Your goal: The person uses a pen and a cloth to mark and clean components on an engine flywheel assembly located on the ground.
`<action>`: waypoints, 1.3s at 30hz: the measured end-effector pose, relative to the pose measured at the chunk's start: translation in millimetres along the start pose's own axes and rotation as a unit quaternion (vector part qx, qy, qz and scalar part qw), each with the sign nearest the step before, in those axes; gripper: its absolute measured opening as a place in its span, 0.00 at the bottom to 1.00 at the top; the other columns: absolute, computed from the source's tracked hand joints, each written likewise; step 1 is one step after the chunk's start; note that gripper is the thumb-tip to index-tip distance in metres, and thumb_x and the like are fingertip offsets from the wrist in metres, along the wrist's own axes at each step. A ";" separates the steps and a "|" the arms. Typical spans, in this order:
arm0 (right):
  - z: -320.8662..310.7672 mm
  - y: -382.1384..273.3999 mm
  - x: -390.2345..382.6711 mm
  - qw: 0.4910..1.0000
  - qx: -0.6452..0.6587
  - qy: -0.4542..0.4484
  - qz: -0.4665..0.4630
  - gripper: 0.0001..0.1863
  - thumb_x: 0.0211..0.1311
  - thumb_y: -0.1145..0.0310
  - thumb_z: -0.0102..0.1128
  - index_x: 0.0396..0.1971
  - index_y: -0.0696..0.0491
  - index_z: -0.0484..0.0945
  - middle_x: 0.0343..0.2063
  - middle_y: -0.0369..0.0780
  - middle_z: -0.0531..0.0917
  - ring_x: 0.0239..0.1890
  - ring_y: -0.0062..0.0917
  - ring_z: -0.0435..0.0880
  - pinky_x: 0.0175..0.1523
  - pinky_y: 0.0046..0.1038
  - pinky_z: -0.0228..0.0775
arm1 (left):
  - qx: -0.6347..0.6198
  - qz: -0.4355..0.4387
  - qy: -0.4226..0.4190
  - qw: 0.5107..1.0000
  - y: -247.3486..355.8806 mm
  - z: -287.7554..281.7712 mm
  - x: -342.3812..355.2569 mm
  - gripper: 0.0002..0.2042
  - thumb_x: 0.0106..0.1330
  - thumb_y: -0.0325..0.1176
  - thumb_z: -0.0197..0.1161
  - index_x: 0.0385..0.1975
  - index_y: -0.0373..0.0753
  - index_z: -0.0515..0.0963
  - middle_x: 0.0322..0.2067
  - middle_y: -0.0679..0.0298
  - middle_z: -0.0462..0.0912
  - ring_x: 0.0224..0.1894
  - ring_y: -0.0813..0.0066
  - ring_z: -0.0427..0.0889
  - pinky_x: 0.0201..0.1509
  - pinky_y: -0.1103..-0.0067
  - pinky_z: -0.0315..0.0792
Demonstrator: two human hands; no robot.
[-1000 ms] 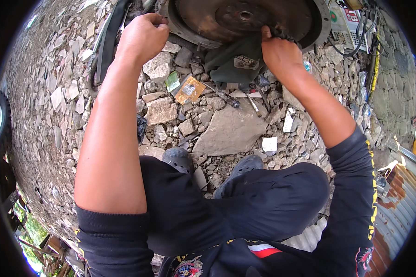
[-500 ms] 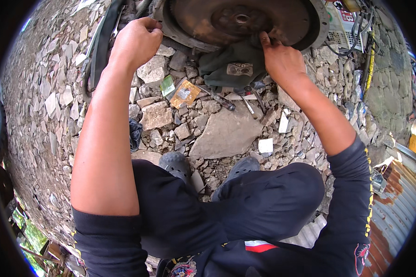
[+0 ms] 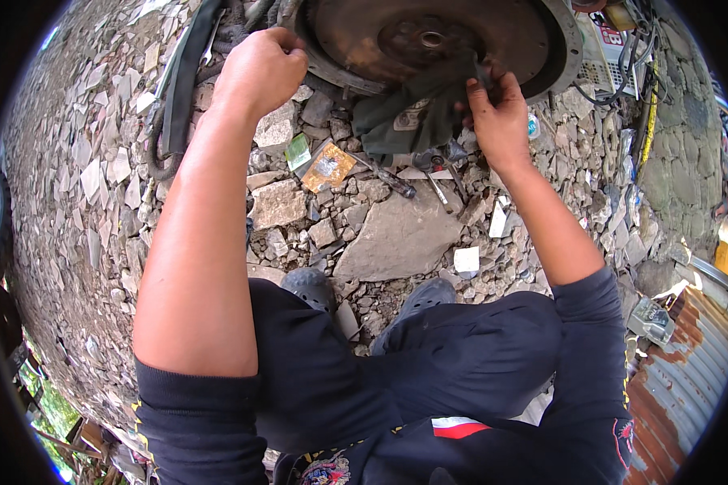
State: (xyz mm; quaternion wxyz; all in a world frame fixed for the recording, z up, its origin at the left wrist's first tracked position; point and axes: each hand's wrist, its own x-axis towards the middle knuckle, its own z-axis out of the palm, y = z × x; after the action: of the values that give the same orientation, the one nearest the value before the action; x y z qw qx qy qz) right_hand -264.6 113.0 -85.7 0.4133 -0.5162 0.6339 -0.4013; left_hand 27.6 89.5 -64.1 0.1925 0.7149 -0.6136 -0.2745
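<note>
A round, rusty brown metal disc like a flywheel (image 3: 352, 44) stands at the top, inside a thick metal housing rim. My right hand (image 3: 497, 121) pinches a dark green cloth (image 3: 384, 129) with a pale printed patch. The cloth hangs in folds against the lower part of the disc, its upper end near the hub (image 3: 431, 39). By the left edge of the housing, my left hand (image 3: 263, 69) is closed, fingers curled down. What those fingers grip, if anything, is hidden.
Broken stones and a flat slab (image 3: 400, 234) cover the ground. Beneath the cloth lie metal tools (image 3: 434, 187) and an orange-brown packet (image 3: 328, 167). A black strap (image 3: 184, 89) and hoses run at the left. Rusty corrugated sheet (image 3: 679, 380) lies at the lower right.
My right hand has drawn the cloth up and right, bunching it against the disc. The patch is now partly folded over. The left hand stays closed by the housing as the view shifts slightly.
</note>
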 end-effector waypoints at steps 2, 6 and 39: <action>-4.1 9.3 -1.1 0.943 -0.296 -0.039 -0.144 0.23 0.59 0.69 0.58 0.55 0.50 0.67 0.45 0.47 0.78 0.38 0.39 0.83 0.44 0.35 0.77 | -0.011 0.007 -0.009 1.000 3.7 4.6 1.8 0.17 0.57 0.39 0.57 0.44 0.42 0.82 0.41 0.51 0.84 0.47 0.55 0.82 0.55 0.69 0.73; 2.6 17.7 -2.7 0.773 -0.587 -0.122 -0.206 0.32 0.56 0.70 0.54 0.63 0.47 0.62 0.57 0.46 0.72 0.45 0.43 0.82 0.47 0.42 0.77 | 0.021 0.028 0.012 0.999 1.9 5.0 0.0 0.17 0.60 0.36 0.56 0.47 0.37 0.80 0.21 0.62 0.80 0.26 0.75 0.78 0.36 0.76 0.72; 14.5 33.2 30.3 0.689 -0.580 -0.076 -0.429 0.18 0.57 0.72 0.50 0.49 0.44 0.76 0.57 0.35 0.75 0.48 0.31 0.79 0.52 0.30 0.68 | 0.053 0.037 -0.007 0.998 6.5 9.2 4.8 0.17 0.61 0.35 0.56 0.47 0.37 0.80 0.25 0.58 0.82 0.27 0.74 0.79 0.38 0.76 0.73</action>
State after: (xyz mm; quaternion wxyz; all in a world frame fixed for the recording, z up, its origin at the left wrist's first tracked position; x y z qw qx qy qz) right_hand -265.5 86.8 -124.9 -0.1384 -0.8971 0.4169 -0.0473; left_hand 17.3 84.3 -68.0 0.1604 0.6991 -0.6544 -0.2395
